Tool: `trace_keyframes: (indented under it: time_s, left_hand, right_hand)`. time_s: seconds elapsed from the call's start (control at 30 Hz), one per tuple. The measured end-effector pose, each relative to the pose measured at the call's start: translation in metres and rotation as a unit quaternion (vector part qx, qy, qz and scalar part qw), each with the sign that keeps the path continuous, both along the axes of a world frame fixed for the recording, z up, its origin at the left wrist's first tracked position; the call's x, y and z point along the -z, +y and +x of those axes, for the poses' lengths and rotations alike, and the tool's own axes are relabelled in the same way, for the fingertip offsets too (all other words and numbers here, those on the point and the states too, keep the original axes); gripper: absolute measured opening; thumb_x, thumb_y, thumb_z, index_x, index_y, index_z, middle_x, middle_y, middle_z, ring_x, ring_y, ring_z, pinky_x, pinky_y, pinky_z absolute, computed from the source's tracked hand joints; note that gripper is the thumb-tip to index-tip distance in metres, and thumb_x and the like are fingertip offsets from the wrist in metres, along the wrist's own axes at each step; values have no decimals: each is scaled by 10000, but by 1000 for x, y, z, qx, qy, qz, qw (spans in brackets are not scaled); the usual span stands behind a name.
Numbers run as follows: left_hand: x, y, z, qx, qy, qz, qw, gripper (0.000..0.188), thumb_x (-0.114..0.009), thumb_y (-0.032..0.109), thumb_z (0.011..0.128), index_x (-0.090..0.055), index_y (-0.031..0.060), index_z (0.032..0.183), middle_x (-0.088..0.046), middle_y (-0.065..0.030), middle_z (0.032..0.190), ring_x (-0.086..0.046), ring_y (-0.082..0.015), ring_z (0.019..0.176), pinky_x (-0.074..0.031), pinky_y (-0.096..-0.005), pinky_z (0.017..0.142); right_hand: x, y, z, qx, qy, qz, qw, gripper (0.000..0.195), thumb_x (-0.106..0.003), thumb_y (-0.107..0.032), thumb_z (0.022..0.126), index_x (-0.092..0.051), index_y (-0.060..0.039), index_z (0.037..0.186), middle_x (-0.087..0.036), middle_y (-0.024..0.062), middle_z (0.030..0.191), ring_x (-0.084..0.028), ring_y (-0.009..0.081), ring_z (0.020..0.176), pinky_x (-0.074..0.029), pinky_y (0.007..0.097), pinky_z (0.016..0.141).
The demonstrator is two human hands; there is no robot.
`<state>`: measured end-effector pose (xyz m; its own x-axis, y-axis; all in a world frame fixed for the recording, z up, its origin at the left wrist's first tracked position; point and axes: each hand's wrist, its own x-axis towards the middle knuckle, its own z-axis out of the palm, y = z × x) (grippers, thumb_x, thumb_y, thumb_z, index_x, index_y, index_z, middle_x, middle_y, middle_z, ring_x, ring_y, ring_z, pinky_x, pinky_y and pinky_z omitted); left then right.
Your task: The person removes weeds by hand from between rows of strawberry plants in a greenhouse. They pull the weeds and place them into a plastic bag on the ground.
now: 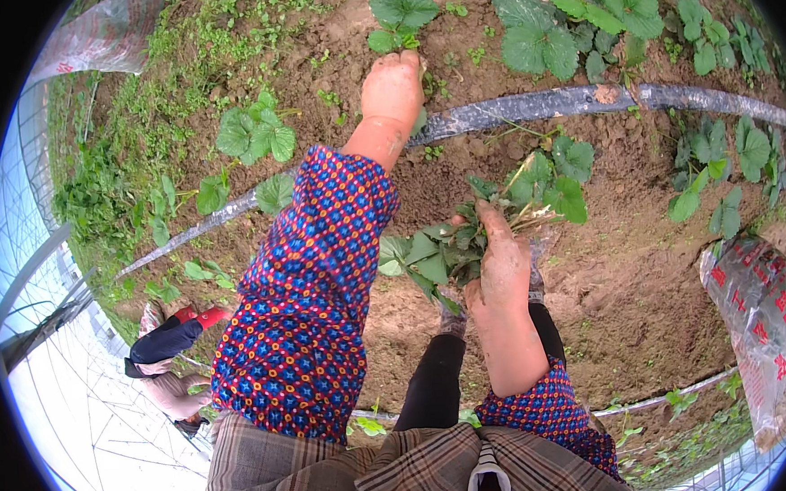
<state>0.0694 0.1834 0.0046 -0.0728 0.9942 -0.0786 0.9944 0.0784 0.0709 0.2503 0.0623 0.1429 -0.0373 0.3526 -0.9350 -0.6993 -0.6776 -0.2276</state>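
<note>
My left hand [393, 87] reaches forward to the base of a small strawberry plant [404, 7] in the soil, its fingers curled in at the stems; the fingertips are hidden behind the hand. Closer to my body, my right hand [501, 249] is closed around a bunch of pulled strawberry leaves [444, 252], green ones with some dry, pale stems poking out to the right. Just past that bunch grows another strawberry plant [572, 167]. A flat dark drip irrigation hose [533, 110] curves across the bed, passing under my left forearm.
Larger strawberry plants [542, 40] grow at the upper right. Small weeds [174, 90] cover the soil at upper left. Plastic sacks lie at the right [766, 331] and upper left [103, 37]. At the lower left, another person [171, 367] bends over the bed.
</note>
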Motion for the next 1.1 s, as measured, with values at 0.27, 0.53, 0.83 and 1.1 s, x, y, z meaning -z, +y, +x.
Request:
trace_keyframes:
  time_s: [0.27,0.53,0.83,1.1]
  left_hand:
    - [10,24,-1,-54,29,-144,988,235,-541,175,858,-628,36,1026,-663,-161,1034,-626,-317,997,-517,-414,845]
    - [0,44,3,-93,-21,-284,954,381,-529,318,872,-617,56,1134,-660,-179,1080,-617,-334,1030,-491,-417,893]
    - [-13,25,35,-194,-217,-130,948,419,-615,369,881,-568,-33,992,-648,-219,932,-647,-340,912,-523,-407,808]
    - [-55,-21,45,-226,-441,-116,861,295,-590,268,894,-590,-2,1012,-640,-193,936,-625,-306,881,-485,-388,796]
  right_hand:
    - [-1,3,7,5,-22,-7,1000,185,-573,-130,913,-574,-2,1047,-623,67,873,-628,167,749,-558,334,634]
    - [-7,14,11,2,-10,-8,1000,244,-609,-97,883,-517,-11,1092,-614,76,885,-621,165,736,-543,315,595]
    - [-11,13,6,0,-21,-11,1000,202,-627,-101,875,-572,33,1015,-630,87,871,-623,165,713,-540,317,583]
    - [-6,9,13,-63,-173,107,977,252,-693,-20,827,-572,36,1041,-633,55,891,-609,120,762,-519,265,689]
